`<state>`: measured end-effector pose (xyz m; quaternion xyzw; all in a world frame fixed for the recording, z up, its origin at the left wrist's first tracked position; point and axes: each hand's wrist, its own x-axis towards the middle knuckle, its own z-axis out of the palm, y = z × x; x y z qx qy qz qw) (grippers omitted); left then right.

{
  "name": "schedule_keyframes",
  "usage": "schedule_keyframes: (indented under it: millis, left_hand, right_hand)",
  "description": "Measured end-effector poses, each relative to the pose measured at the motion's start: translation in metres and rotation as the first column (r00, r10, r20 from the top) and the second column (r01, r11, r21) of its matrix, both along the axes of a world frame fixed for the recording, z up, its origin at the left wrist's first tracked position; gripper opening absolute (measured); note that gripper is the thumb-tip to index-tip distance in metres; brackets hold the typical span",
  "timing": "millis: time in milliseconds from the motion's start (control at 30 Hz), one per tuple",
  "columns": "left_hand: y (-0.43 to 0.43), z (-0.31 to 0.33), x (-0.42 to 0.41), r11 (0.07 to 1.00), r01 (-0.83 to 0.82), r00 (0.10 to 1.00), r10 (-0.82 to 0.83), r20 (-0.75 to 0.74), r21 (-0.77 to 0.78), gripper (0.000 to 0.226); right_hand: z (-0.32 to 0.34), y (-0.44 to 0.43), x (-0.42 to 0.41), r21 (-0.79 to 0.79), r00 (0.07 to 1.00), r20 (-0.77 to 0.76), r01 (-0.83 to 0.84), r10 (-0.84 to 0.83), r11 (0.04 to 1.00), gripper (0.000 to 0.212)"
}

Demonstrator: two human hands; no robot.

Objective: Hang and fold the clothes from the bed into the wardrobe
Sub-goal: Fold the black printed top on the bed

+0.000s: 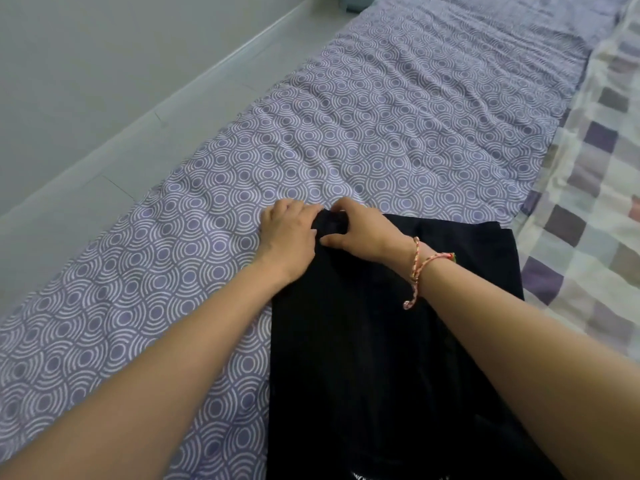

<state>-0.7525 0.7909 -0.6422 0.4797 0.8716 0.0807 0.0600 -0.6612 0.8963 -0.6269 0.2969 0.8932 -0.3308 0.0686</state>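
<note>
A black garment (374, 341) lies flat on the bed (381, 126), which is covered by a purple sheet with white circle patterns. My left hand (287, 233) and my right hand (360, 230) meet at the garment's far left corner, and both pinch the black fabric there. A braided cord bracelet hangs from my right wrist. The garment's near end runs under my forearms and out of the frame's bottom edge.
A checked purple and cream blanket (588, 209) lies along the right side of the bed. The grey tiled floor (104, 98) runs along the bed's left edge. A small pale object sits at the top by the bed's far end.
</note>
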Motion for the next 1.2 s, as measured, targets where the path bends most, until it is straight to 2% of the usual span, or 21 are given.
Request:
schedule_keyframes:
  millis: [100,233,400,467,533,633,700,800,867,900,933,1000,1033,1067,1100,1133,1200]
  left_hand:
    - [0.000,0.006,-0.005,0.999,0.038,0.999,-0.037,-0.032,0.027,0.040]
    - [0.001,0.018,-0.019,0.979,0.092,0.995,-0.098,0.023,0.184,0.021]
    - [0.009,0.040,-0.017,0.915,0.120,0.921,-0.248,0.301,0.386,0.013]
    - [0.018,0.048,-0.009,0.921,0.112,0.869,-0.272,0.413,0.372,0.008]
    - [0.026,0.052,-0.004,0.946,0.155,0.832,-0.282,0.479,0.286,0.015]
    - [0.033,0.047,-0.003,0.961,0.257,0.819,-0.274,0.505,0.105,0.033]
    - [0.032,0.044,-0.007,0.964,0.254,0.815,-0.257,0.520,0.079,0.037]
    - [0.034,0.038,-0.014,0.970,0.216,0.873,-0.244,0.423,0.114,0.037]
    - [0.038,0.028,-0.014,0.963,0.263,0.923,-0.266,0.278,0.049,0.033]
    - [0.041,0.021,-0.012,0.958,0.286,0.939,-0.277,0.205,-0.019,0.032]
    - [0.043,0.015,-0.010,0.951,0.295,0.950,-0.281,0.139,-0.093,0.034]
    - [0.049,0.003,-0.007,0.943,0.270,0.962,-0.271,0.022,-0.192,0.038]
    - [0.051,-0.001,-0.007,0.944,0.253,0.964,-0.265,-0.030,-0.211,0.039]
    - [0.052,-0.006,-0.006,0.946,0.239,0.964,-0.258,-0.065,-0.219,0.040]
    - [0.052,-0.008,-0.007,0.949,0.230,0.963,-0.254,-0.091,-0.213,0.041]
    - [0.051,-0.011,-0.007,0.953,0.227,0.961,-0.253,-0.109,-0.201,0.041]
    - [0.050,-0.015,-0.007,0.960,0.219,0.960,-0.244,-0.139,-0.174,0.041]
  right_hand:
    - [0.007,0.005,-0.004,-0.059,0.999,-0.016,-0.044,0.043,0.997,0.045]
    - [0.023,0.005,-0.008,-0.206,0.988,0.020,-0.146,0.153,0.968,0.032]
    - [0.045,0.016,0.004,-0.271,0.995,0.005,-0.096,0.101,0.958,0.018]
    - [0.055,0.024,0.016,-0.297,0.998,0.007,-0.058,0.063,0.953,0.019]
    - [0.064,0.031,0.032,-0.353,1.000,0.019,-0.001,0.008,0.936,0.022]
    - [0.071,0.042,0.054,-0.532,0.997,-0.017,0.056,-0.077,0.845,0.017]
    - [0.076,0.047,0.064,-0.621,0.986,-0.062,0.086,-0.158,0.779,0.009]
    - [0.063,0.050,0.063,-0.579,0.929,-0.126,0.215,-0.347,0.786,0.015]
    - [0.032,0.046,0.056,-0.466,0.859,-0.130,0.388,-0.496,0.795,0.027]
    - [0.013,0.042,0.054,-0.442,0.814,-0.114,0.472,-0.569,0.763,0.033]
    - [-0.003,0.037,0.052,-0.469,0.765,-0.076,0.539,-0.640,0.700,0.040]
    - [-0.018,0.021,0.052,-0.584,0.620,-0.006,0.635,-0.784,0.506,0.059]
    - [-0.017,0.010,0.055,-0.606,0.550,-0.001,0.664,-0.835,0.438,0.066]
    - [-0.016,-0.004,0.060,-0.590,0.512,-0.003,0.693,-0.859,0.415,0.072]
    - [-0.012,-0.021,0.067,-0.543,0.511,-0.017,0.717,-0.860,0.437,0.075]
    - [-0.011,-0.041,0.076,-0.467,0.552,-0.033,0.729,-0.833,0.501,0.073]
    - [-0.010,-0.079,0.094,-0.322,0.709,0.024,0.673,-0.705,0.666,0.060]
